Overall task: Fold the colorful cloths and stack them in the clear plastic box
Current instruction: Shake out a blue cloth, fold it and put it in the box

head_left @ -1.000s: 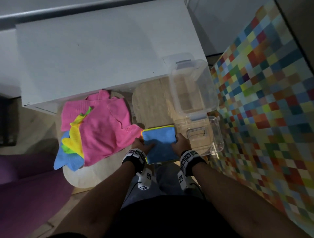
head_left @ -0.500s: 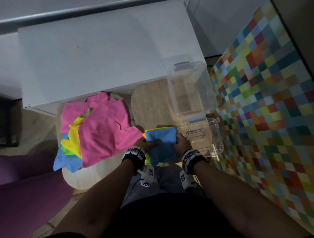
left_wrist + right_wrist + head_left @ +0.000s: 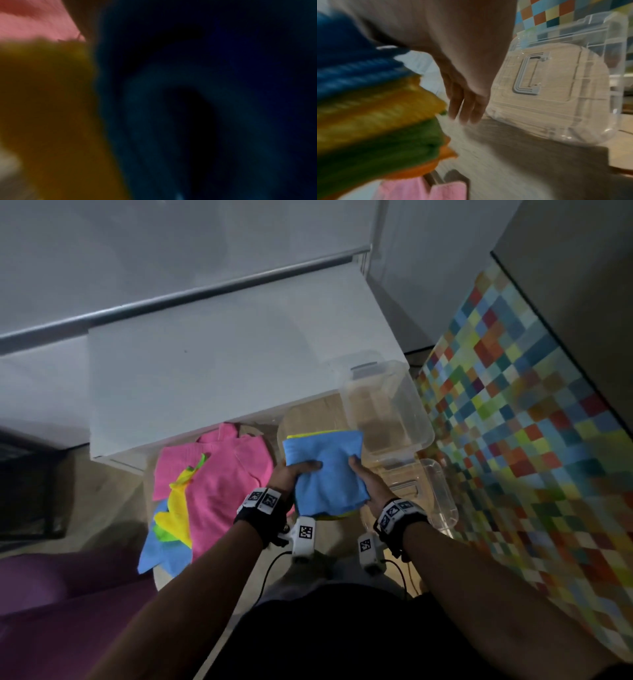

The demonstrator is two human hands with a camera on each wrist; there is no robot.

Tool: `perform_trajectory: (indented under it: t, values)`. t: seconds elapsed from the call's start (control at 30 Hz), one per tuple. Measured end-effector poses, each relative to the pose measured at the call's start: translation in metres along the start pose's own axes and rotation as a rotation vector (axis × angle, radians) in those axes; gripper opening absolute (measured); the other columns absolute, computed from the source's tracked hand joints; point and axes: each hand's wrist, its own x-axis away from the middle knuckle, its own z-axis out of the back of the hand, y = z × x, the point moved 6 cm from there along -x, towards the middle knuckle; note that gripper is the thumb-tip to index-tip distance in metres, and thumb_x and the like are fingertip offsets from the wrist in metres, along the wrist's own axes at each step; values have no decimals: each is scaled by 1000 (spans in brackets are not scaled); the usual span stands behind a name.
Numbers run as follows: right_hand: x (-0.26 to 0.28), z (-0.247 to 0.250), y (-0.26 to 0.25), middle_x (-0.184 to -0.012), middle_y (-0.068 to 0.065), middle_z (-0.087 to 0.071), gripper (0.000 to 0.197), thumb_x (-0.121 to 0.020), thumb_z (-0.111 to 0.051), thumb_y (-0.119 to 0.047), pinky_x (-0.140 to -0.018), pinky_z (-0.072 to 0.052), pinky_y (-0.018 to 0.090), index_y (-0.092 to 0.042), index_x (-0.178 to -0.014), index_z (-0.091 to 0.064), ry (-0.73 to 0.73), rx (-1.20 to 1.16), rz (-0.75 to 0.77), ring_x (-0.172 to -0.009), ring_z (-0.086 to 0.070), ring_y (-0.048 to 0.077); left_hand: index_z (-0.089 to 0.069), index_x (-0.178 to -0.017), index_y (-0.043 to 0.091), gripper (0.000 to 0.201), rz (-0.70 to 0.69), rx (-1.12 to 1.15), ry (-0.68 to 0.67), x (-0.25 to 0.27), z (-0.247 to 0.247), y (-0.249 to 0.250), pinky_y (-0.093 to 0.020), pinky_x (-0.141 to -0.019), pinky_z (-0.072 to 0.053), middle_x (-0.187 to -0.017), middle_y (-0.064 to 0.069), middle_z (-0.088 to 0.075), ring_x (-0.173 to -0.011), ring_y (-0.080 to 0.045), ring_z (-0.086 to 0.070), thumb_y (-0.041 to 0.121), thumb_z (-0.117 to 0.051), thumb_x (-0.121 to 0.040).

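**Head, left wrist and right wrist views: folded stack held beside the box**

Head view. Both hands hold a folded stack (image 3: 327, 474) of cloths, blue on top with a yellow edge showing at its far and near sides. The left hand (image 3: 291, 474) grips the stack's left side, thumb lying across the blue top. The right hand (image 3: 364, 481) grips the right side, thumb on top. The stack's far right corner overlaps the near wall of the clear box (image 3: 387, 405), which stands open on a wooden board (image 3: 308, 416). The lid (image 3: 435, 491) lies flat just nearer than the box, to the right of the right hand. A loose pile (image 3: 212, 487) of pink, yellow, green and blue cloths lies to the left of the hands. A white cabinet (image 3: 222, 364) stands beyond the pile, and a multicoloured checked surface (image 3: 520, 422) fills the right.

Left wrist view. Dark and blurred: blue cloth (image 3: 197, 108) fills most of the frame, a yellow cloth (image 3: 51, 108) lies left of it, pink cloth (image 3: 34, 27) above. The hand itself cannot be made out.

Right wrist view. The stack's edge shows layers of blue, yellow, green and orange. The fingers (image 3: 467, 108) of the right hand run down beside the stack. The lid and the box lie to the right.
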Motion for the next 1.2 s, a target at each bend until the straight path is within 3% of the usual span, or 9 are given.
perform_trajectory:
  t: [0.1,0.27,0.4,0.53,0.7,0.93,1.03,1.13,1.2]
  values:
    - [4,-17,-8,-133,16,-58,76,-74,-72,-55,-106,-42,49,-11,-135,-54,-51,-93,-7,-124,-55,33,-60,-124,2,47,64,51,-114,6,-5,8,-46,-80,-56,-121,-20,-64,-106,-38,-64,6,-70,-78]
    - [8,-29,-25,-115,14,-69,58,-79,-58,-55,-84,-56,42,-11,-118,-64,-110,-113,13,-101,-68,30,-62,-119,6,34,146,16,-210,8,-7,21,-46,-79,-56,-116,-18,-67,-101,-36,-66,11,-64,-85]
    - [7,-31,-36,-122,16,-65,65,-74,-74,-46,-84,-56,42,-9,-125,-60,-132,-147,56,-107,-65,32,-61,-122,3,38,117,-23,-269,6,-18,40,-44,-75,-57,-117,-19,-66,-97,-35,-68,9,-65,-85]
    - [1,-16,-68,-112,13,-70,33,-91,-60,-25,-80,-58,38,-7,-118,-63,-92,-118,77,-98,-69,28,-65,-117,7,40,82,-103,-191,-18,-32,53,-41,-76,-58,-111,-15,-70,-94,-31,-69,13,-74,-79]
    - [-24,27,-145,-117,6,-69,42,-81,-72,-41,-97,-51,44,-16,-115,-67,73,395,199,-107,-66,24,-68,-108,11,56,-27,-278,60,-77,-64,63,-43,-87,-56,-105,-7,-72,-94,-26,-70,37,-87,-63]
    - [-74,102,-196,-159,6,-21,82,-92,-53,-52,-116,-25,42,-13,-153,-15,377,1056,229,-144,-25,28,-69,-93,9,41,-23,-421,100,-145,-130,49,-49,-76,-57,-100,-14,-72,-88,-31,-69,10,-84,-55]
    - [-96,111,-192,-160,10,-16,85,-90,-60,-40,-118,-19,41,-10,-153,-11,394,1209,306,-146,-19,29,-62,-109,2,41,-134,-642,170,-162,-143,52,-34,-81,-52,-111,-18,-67,-94,-23,-63,1,-75,-70]
    - [-107,101,-185,-158,15,-16,88,-89,-61,-36,-118,-17,42,-6,-153,-8,435,1366,336,-145,-19,32,-51,-129,8,40,-92,-889,229,-169,-155,48,-33,-93,-49,-127,-14,-58,-116,-27,-57,21,-57,-91]
    - [-112,98,-182,-152,18,-27,89,-85,-65,-29,-113,-29,48,-12,-151,-7,450,1319,347,-138,-33,35,-45,-136,7,42,-137,-962,240,-164,-164,53,-27,-92,-46,-135,-13,-52,-124,-29,-51,21,-48,-97]
